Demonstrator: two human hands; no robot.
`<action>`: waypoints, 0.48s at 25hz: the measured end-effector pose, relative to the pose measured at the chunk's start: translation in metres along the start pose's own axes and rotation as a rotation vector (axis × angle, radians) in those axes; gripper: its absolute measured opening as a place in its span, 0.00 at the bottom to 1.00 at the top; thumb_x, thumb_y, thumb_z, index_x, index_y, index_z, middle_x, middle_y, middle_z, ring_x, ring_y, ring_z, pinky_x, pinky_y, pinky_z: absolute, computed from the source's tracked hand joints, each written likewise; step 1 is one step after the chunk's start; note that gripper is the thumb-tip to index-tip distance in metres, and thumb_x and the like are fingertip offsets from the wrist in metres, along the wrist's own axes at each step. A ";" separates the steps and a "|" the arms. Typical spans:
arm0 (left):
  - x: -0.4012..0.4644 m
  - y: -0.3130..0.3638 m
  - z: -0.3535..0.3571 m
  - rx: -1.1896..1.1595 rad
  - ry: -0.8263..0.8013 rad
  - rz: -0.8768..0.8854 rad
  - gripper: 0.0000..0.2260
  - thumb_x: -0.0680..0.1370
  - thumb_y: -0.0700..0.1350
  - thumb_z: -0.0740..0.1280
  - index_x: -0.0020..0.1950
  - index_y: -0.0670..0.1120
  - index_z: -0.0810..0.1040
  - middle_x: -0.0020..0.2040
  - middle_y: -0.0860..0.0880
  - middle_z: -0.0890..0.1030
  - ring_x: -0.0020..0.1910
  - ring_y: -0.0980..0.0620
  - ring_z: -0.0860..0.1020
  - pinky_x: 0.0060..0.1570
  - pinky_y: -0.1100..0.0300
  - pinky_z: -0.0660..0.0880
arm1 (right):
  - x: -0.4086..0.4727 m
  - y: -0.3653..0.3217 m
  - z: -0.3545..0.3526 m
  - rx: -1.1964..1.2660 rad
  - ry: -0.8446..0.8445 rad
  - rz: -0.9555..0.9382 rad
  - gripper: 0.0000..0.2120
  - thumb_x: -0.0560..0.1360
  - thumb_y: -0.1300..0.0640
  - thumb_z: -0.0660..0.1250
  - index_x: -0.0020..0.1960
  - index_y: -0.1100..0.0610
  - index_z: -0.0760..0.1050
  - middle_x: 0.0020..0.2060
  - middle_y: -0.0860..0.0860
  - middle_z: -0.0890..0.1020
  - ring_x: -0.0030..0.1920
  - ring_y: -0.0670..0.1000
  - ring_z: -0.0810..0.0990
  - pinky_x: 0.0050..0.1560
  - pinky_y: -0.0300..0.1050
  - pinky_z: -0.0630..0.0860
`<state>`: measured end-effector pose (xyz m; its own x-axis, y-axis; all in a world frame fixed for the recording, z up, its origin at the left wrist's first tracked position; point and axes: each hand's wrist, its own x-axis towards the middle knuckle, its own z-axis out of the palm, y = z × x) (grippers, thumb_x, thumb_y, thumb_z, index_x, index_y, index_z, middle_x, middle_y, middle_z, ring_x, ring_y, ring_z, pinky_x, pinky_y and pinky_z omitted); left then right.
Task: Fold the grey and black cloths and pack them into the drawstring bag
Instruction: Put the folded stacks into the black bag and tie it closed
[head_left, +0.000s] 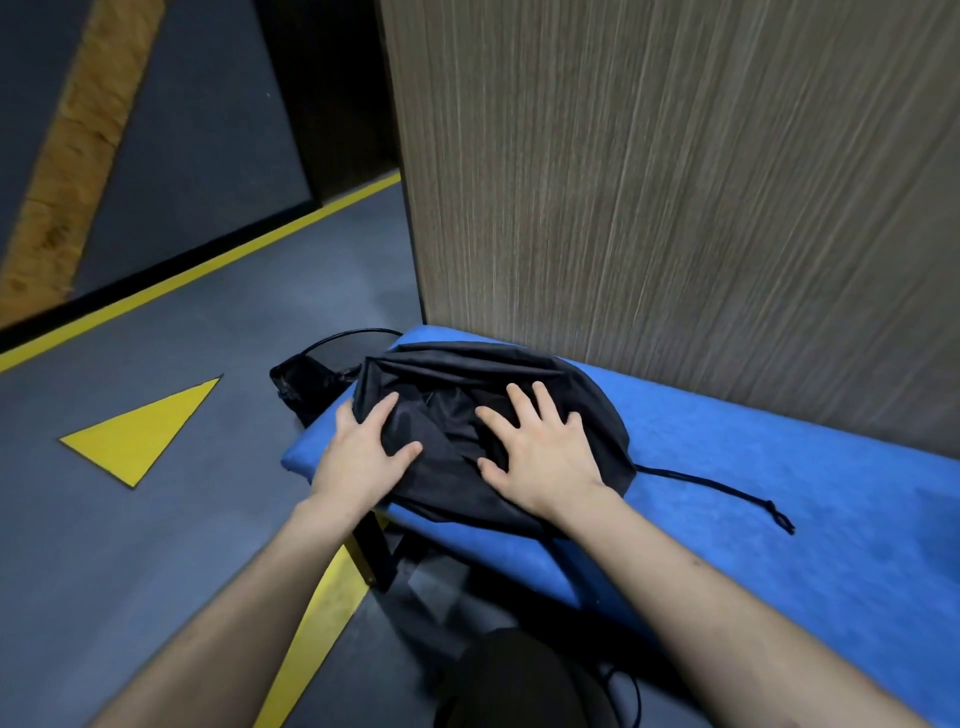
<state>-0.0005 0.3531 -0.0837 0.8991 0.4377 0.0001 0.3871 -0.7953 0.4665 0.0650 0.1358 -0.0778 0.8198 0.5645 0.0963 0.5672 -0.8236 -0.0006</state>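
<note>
A black drawstring bag (592, 415) lies bulging on the left end of a blue padded bench (779, 493). Its black cord (727, 491) trails to the right across the blue padding and ends in a knot. My left hand (363, 452) rests flat on the bag's left side, fingers spread. My right hand (540, 457) presses flat on the middle of the bag, fingers spread. Dark fabric folds show between the two hands; I cannot tell cloth from bag there. No separate grey cloth is visible.
A wood-grain panel (675, 182) rises right behind the bench. A black pouch with a cable (306, 384) sits on the grey floor past the bench's left end. Yellow floor markings (140, 431) lie to the left. A dark round object (519, 680) is below the bench.
</note>
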 end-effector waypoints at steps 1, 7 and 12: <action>0.001 0.001 0.001 -0.029 0.015 0.008 0.31 0.78 0.57 0.69 0.79 0.57 0.62 0.76 0.45 0.60 0.69 0.42 0.71 0.63 0.50 0.73 | 0.000 0.000 0.000 -0.012 -0.003 0.003 0.33 0.77 0.34 0.56 0.78 0.41 0.54 0.80 0.55 0.52 0.80 0.62 0.46 0.68 0.66 0.63; 0.002 -0.002 -0.002 -0.039 0.067 0.024 0.22 0.79 0.40 0.69 0.72 0.40 0.70 0.70 0.46 0.65 0.62 0.43 0.75 0.59 0.53 0.72 | 0.003 -0.001 0.003 -0.073 -0.003 0.035 0.28 0.74 0.37 0.59 0.72 0.44 0.63 0.77 0.57 0.60 0.78 0.63 0.52 0.60 0.60 0.69; 0.001 -0.010 -0.002 -0.030 0.072 0.011 0.18 0.77 0.34 0.68 0.67 0.37 0.72 0.69 0.46 0.65 0.58 0.42 0.76 0.54 0.56 0.71 | 0.002 0.013 0.005 -0.090 0.014 0.084 0.27 0.73 0.37 0.59 0.70 0.45 0.66 0.73 0.55 0.65 0.75 0.62 0.57 0.56 0.58 0.71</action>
<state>-0.0036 0.3626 -0.0865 0.8859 0.4588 0.0680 0.3702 -0.7878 0.4922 0.0746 0.1261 -0.0823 0.8625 0.4932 0.1137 0.4868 -0.8698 0.0803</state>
